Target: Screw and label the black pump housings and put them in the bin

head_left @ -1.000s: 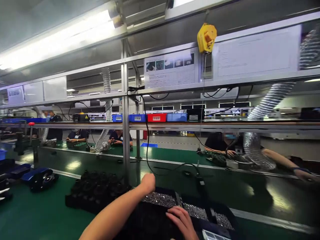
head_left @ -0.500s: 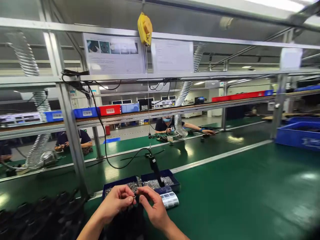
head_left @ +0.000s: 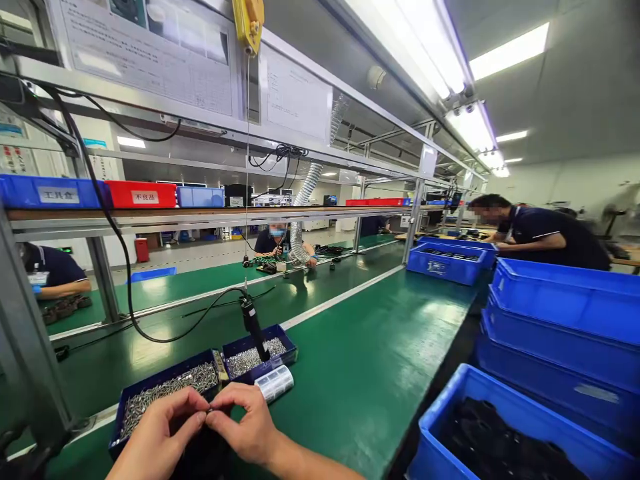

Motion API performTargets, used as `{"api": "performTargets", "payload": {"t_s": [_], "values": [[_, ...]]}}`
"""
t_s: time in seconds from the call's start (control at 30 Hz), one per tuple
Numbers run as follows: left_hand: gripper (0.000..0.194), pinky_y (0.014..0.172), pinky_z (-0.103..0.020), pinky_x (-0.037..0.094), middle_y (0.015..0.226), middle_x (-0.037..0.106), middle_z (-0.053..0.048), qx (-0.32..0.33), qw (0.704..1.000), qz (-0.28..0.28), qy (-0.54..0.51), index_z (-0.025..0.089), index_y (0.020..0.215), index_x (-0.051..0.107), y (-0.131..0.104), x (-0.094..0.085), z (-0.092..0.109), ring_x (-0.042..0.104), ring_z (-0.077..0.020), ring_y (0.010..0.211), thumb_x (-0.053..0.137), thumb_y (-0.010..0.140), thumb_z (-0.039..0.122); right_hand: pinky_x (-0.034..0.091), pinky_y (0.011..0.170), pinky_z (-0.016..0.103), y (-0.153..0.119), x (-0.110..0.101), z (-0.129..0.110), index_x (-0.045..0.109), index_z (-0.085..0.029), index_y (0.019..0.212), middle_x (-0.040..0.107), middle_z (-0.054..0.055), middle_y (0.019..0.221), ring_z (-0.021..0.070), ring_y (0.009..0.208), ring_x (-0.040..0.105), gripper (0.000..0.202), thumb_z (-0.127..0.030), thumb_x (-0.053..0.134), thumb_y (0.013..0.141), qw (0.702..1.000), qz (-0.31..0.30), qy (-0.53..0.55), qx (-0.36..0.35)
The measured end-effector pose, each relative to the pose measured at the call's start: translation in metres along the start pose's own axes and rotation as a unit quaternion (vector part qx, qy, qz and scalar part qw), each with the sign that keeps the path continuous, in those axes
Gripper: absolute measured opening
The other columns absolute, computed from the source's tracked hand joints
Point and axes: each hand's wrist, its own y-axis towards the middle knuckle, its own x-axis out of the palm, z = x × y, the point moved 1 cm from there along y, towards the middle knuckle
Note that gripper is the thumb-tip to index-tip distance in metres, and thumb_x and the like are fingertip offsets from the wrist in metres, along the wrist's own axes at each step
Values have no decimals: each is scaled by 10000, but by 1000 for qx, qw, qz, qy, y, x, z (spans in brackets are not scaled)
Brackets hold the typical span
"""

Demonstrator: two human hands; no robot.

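Observation:
My left hand [head_left: 167, 427] is closed in a pinch, thumb against forefinger. My right hand [head_left: 247, 420] pinches too, and its fingertips meet those of the left. Whatever tiny piece sits between them is too small to make out. A black object lies in shadow under both hands, mostly hidden. Just beyond my left hand is a dark blue bin of long screws [head_left: 165, 390]. Beside it stands a second bin of small metal parts [head_left: 257, 357]. A black electric screwdriver [head_left: 254, 327] hangs over that bin. In front lies a roll of silvery labels [head_left: 275, 383].
On the right are stacked blue crates [head_left: 565, 320] and an open crate [head_left: 435, 433] with black parts. A metal post [head_left: 30, 333] stands at left. The screwdriver's black cable [head_left: 130, 280] loops down left. Co-workers sit across the green bench [head_left: 350, 347]; another person [head_left: 545, 233] leans in at right.
The view has swung right and tilted, bringing the crates and the person at right into sight. My hands remain pinched together, fingertips now closer. The person across has drawn an outstretched arm in.

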Motion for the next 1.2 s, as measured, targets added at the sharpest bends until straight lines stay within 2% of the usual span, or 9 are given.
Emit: {"api": "performTargets", "payload": {"t_s": [0.23, 0.37, 0.47, 0.6, 0.77, 0.9, 1.03, 1.13, 1.2], "values": [[465, 808, -324, 543, 898, 776, -38, -7, 1000, -12, 4, 226, 882, 733, -5, 0, 7, 713, -287, 911, 685, 884, 689, 559, 634, 257, -4, 5, -3, 788, -192, 852, 783, 45, 774, 179, 644, 703, 183, -365, 784, 909, 995, 48, -38, -81], [457, 856, -347, 540, 924, 785, -53, -11, 999, 39, 3, 217, 907, 729, -4, 0, 12, 728, -304, 937, 703, 848, 669, 578, 675, 288, -1, -3, -11, 738, -179, 918, 777, 76, 822, 199, 719, 719, 161, -313, 678, 983, 986, 44, -94, -129], [411, 846, -352, 527, 917, 782, -62, -10, 998, 58, 15, 208, 905, 717, -5, -1, 18, 725, -297, 918, 683, 857, 615, 590, 752, 330, 7, -23, -16, 731, -179, 955, 781, 99, 875, 219, 786, 729, 122, -266, 650, 983, 986, -10, -94, -138], [329, 816, -348, 512, 898, 774, -63, -23, 998, 35, 45, 198, 877, 697, -8, -7, 23, 713, -279, 893, 657, 863, 525, 524, 646, 287, 21, -50, -12, 748, -209, 865, 758, 34, 771, 183, 659, 690, 62, -227, 699, 899, 970, -171, -81, -153], [264, 835, -350, 509, 888, 775, -53, -39, 997, 14, 63, 198, 865, 699, -13, -15, 23, 706, -264, 890, 645, 852, 457, 438, 580, 266, 21, -59, -2, 749, -204, 796, 730, 7, 704, 162, 595, 651, 90, -156, 673, 801, 949, -274, -98, -122], [235, 834, -340, 510, 880, 781, -44, -41, 998, 6, 55, 201, 861, 704, -15, -16, 22, 707, -257, 888, 651, 855, 430, 400, 573, 266, 15, -58, 2, 761, -209, 759, 721, -5, 676, 160, 583, 642, 128, -117, 676, 733, 939, -307, -121, -95], [209, 838, -335, 512, 900, 790, -44, -42, 998, 0, 42, 198, 869, 711, -14, -16, 20, 713, -252, 898, 665, 849, 401, 385, 563, 267, 17, -62, 2, 794, -222, 815, 729, -17, 693, 154, 588, 642, 87, -152, 756, 781, 931, -331, -130, -80], [216, 821, -331, 507, 909, 792, -44, -48, 998, -8, 33, 195, 887, 723, -16, -17, 20, 709, -247, 886, 675, 851, 403, 460, 645, 287, 18, -58, -1, 811, -221, 1001, 767, 14, 825, 182, 695, 683, 155, -260, 799, 852, 942, -300, -120, -90], [225, 809, -329, 503, 899, 789, -42, -49, 998, -9, 27, 192, 896, 731, -17, -17, 21, 706, -245, 877, 687, 848, 407, 528, 805, 337, 17, -51, -4, 780, -206, 1142, 778, 67, 1008, 235, 883, 706, 334, -386, 849, 870, 955, -260, -98, -109]]}}
